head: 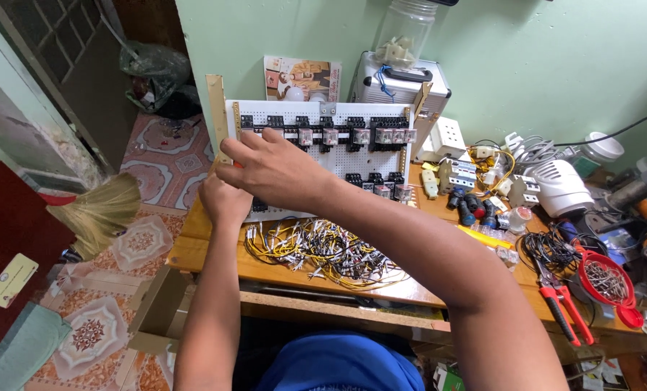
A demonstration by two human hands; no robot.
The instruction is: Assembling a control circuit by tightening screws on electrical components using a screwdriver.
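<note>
Both hands work at the left edge of the white perforated panel (pixel 338 156), which stands tilted up at the far side of the desk (pixel 215 253) with rows of black relay sockets (pixel 323 130) clipped across it. The right hand (pixel 272 168) crosses over from the right, palm down, fingers curled and pressed on the panel's lower left part; something orange peeks under them, cannot tell what. The left hand (pixel 223 199) sits just beneath it, knuckles up, fingers tucked under against the panel's left edge; whether they grasp anything is hidden.

To do this well, as I judge it: keep the left hand bracing the panel so it does not tip back, press with the right fingertips only, and keep the forearm off the wire bundle (pixel 323 253) lying loose on the desk near the panel.

Pose: right forearm long and diagonal, elbow at near right; left forearm nearly straight up from the near edge, wrist slightly bent.
</note>
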